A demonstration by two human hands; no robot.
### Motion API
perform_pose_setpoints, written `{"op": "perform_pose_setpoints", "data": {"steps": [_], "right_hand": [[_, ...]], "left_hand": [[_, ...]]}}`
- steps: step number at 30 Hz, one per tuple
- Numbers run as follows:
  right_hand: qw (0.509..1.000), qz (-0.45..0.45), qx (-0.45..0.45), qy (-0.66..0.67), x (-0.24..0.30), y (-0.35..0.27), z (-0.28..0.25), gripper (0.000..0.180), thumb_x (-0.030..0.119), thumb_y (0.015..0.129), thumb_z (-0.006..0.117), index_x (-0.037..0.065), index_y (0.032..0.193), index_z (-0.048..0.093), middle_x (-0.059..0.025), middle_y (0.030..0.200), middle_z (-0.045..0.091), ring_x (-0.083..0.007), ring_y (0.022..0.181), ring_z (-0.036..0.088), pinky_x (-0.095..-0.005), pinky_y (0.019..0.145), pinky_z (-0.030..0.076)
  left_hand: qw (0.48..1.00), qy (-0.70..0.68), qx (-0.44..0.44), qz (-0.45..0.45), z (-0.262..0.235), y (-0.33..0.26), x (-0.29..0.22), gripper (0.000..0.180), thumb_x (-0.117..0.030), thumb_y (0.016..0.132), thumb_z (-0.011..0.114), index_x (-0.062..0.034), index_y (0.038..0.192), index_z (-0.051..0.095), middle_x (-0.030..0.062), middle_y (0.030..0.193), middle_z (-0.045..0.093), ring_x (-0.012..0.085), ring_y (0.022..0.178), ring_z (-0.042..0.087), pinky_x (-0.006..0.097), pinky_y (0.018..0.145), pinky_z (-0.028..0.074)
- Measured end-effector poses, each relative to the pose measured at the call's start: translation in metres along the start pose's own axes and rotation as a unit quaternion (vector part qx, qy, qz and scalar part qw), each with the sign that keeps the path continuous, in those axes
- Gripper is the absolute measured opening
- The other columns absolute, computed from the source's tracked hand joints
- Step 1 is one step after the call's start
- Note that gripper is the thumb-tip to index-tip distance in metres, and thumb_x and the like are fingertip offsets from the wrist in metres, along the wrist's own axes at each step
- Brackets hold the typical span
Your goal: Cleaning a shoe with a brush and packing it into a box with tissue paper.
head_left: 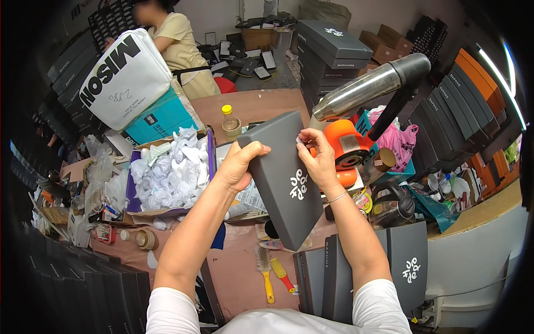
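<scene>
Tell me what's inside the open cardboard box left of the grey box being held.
The cardboard box is piled with crumpled white paper. Anything beneath the paper is covered. The left hand grips the grey box beside it.

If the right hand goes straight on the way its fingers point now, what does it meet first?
The right hand points up and left with its fingertips at the top edge of the dark grey box, so it would probably meet that box first. Depth is unclear.
</scene>
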State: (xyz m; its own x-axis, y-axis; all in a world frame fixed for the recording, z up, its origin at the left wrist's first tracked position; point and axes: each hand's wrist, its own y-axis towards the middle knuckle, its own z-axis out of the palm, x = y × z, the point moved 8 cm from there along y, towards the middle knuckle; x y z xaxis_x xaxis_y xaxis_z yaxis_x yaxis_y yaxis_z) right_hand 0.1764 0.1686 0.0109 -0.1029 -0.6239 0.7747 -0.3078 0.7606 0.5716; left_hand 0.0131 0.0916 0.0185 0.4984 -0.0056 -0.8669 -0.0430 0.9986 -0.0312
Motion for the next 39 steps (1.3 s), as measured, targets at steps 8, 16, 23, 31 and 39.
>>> {"op": "perform_pose_setpoints", "data": {"steps": [8,16,23,31,39], "right_hand": [[0.998,-0.028,0.035,-0.034,0.001,-0.005,0.006,0.026,-0.003,0.081,0.059,0.003,0.106,0.054,-0.0043,0.093,0.058,-0.0134,0.082,0.057,-0.0265,0.077,0.047],[1.0,-0.01,0.006,-0.017,0.002,-0.003,0.003,0.036,-0.002,0.08,0.061,0.003,0.114,0.05,-0.0059,0.103,0.057,-0.0139,0.094,0.057,-0.0265,0.081,0.045],[0.999,-0.019,-0.01,-0.036,0.009,-0.001,0.001,0.034,-0.001,0.08,0.061,0.004,0.112,0.051,-0.0055,0.098,0.058,-0.0142,0.09,0.058,-0.0272,0.08,0.046],[0.995,-0.036,0.034,-0.086,0.005,-0.008,0.01,0.026,0.0,0.079,0.058,0.003,0.104,0.054,-0.0048,0.086,0.059,-0.0144,0.079,0.058,-0.0273,0.075,0.048],[0.989,-0.068,-0.008,-0.133,0.012,-0.002,0.0,0.022,0.001,0.081,0.064,0.0,0.103,0.062,-0.0108,0.089,0.06,-0.0186,0.072,0.063,-0.0289,0.067,0.053]], "left_hand": [[1.0,-0.004,-0.009,0.005,-0.002,0.0,0.003,0.023,-0.013,0.076,0.062,0.0008,0.095,0.06,0.0064,0.088,0.062,0.0138,0.079,0.059,0.028,0.073,0.049],[1.0,0.001,-0.013,0.002,-0.006,-0.001,0.002,0.025,-0.013,0.076,0.065,0.0026,0.095,0.06,0.0098,0.089,0.062,0.0185,0.082,0.062,0.034,0.079,0.051],[1.0,-0.004,-0.003,0.018,0.0,-0.004,-0.003,0.025,-0.013,0.076,0.063,0.0008,0.096,0.06,0.0063,0.088,0.062,0.0143,0.08,0.06,0.029,0.073,0.05],[1.0,-0.003,-0.015,0.016,-0.006,-0.002,0.005,0.024,-0.012,0.076,0.063,0.001,0.095,0.061,0.0058,0.088,0.062,0.0131,0.08,0.059,0.028,0.072,0.049],[0.997,0.071,0.008,0.023,0.006,-0.005,-0.004,0.024,-0.012,0.076,0.065,-0.0001,0.096,0.061,0.0045,0.089,0.063,0.0126,0.081,0.059,0.029,0.075,0.048]]}}
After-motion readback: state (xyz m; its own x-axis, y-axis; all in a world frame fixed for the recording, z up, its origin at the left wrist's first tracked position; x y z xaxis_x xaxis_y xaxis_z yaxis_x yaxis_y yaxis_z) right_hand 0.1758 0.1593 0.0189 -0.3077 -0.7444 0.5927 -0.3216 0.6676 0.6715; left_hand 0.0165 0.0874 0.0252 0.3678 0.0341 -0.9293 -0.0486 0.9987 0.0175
